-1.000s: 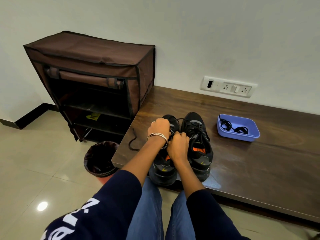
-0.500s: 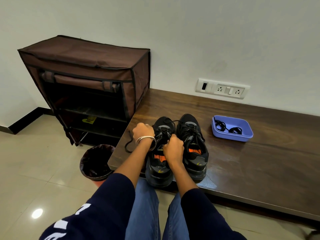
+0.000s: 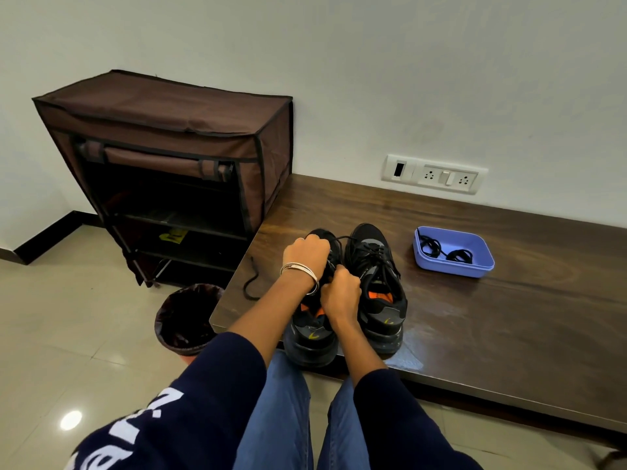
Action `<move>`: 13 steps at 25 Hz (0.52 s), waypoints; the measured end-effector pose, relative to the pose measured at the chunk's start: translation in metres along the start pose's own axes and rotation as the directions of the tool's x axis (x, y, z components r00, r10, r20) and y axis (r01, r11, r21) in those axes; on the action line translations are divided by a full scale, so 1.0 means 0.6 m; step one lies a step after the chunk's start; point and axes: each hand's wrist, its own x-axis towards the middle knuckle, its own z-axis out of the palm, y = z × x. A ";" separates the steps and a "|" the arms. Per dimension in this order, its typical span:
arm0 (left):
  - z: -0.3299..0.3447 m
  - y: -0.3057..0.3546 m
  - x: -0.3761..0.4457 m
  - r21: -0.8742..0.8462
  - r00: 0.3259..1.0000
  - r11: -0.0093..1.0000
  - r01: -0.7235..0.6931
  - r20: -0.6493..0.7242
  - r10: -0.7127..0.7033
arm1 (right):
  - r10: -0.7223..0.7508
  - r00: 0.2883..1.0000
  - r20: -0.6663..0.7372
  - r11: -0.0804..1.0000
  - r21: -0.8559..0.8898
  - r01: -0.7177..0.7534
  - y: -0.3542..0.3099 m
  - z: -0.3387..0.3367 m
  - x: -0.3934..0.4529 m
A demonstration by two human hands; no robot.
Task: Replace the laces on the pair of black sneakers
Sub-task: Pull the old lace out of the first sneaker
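Observation:
Two black sneakers stand side by side at the front edge of a dark wooden bench (image 3: 492,320). My left hand (image 3: 307,252), with bangles on the wrist, grips a black lace over the toe half of the left sneaker (image 3: 310,337). My right hand (image 3: 341,293) pinches the lace over the same shoe's tongue. A strand of lace runs from my left hand across to the right sneaker (image 3: 376,283), which is laced. A loose black lace (image 3: 252,283) lies on the bench to the left of the shoes.
A blue tray (image 3: 475,269) with coiled black laces sits to the right of the shoes. A brown fabric shoe rack (image 3: 163,157) stands at the bench's left end. A lined bin (image 3: 186,317) is on the floor below the bench corner. A socket panel (image 3: 434,174) is on the wall.
My left hand swung out to the left of the shoe, then came back over its toe. My right hand stayed on the left sneaker. The camera view shifted slightly.

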 end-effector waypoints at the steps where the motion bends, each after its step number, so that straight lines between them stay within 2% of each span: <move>1: -0.001 -0.002 -0.001 -0.044 1.000 0.999 0.020 -0.018 -0.021 | 0.005 1.000 0.004 1.000 0.000 -0.005 0.001 0.000 0.000; 3: -0.005 -0.014 -0.004 -0.328 0.978 0.930 0.164 -0.072 -0.197 | 0.019 1.000 0.014 1.000 0.005 -0.019 0.004 -0.001 0.001; 4: -0.007 -0.026 -0.002 -0.546 0.927 0.798 0.257 -0.094 -0.363 | 0.025 1.000 0.018 1.000 0.007 -0.025 0.005 -0.002 0.002; 5: -0.011 -0.042 0.003 -0.751 0.841 0.574 0.326 -0.047 -0.539 | 0.027 0.999 0.021 1.000 0.003 -0.028 0.004 -0.003 0.003; 6: -0.016 -0.060 0.006 -0.891 0.754 0.319 0.324 0.040 -0.656 | 0.026 0.999 0.023 1.000 -0.008 -0.026 0.004 -0.004 0.004; 7: -0.019 -0.076 0.010 -0.948 0.697 0.144 0.285 0.102 -0.710 | 0.022 0.999 0.026 1.000 -0.020 -0.021 0.002 -0.003 0.003; 8: -0.022 -0.086 0.008 -0.959 0.688 0.098 0.265 0.117 -0.716 | 0.014 0.999 0.031 0.999 -0.032 -0.013 0.000 -0.003 0.002; 9: -0.024 -0.090 0.005 -0.947 0.716 0.184 0.265 0.066 -0.695 | 0.004 0.999 0.035 0.999 -0.047 -0.002 -0.002 -0.001 0.001; 11: -0.015 -0.092 0.000 -0.797 0.813 0.566 0.213 -0.176 -0.555 | -0.002 0.999 0.037 0.998 -0.070 0.004 -0.005 0.000 0.000; 12: -0.010 -0.089 -0.003 -0.642 0.867 0.750 0.160 -0.271 -0.417 | 0.002 0.999 0.040 0.997 -0.074 0.000 -0.006 -0.001 -0.001; 13: -0.003 -0.083 -0.005 -0.477 0.924 0.874 0.091 -0.286 -0.253 | 0.004 0.999 0.041 0.997 -0.074 -0.001 -0.006 -0.001 -0.002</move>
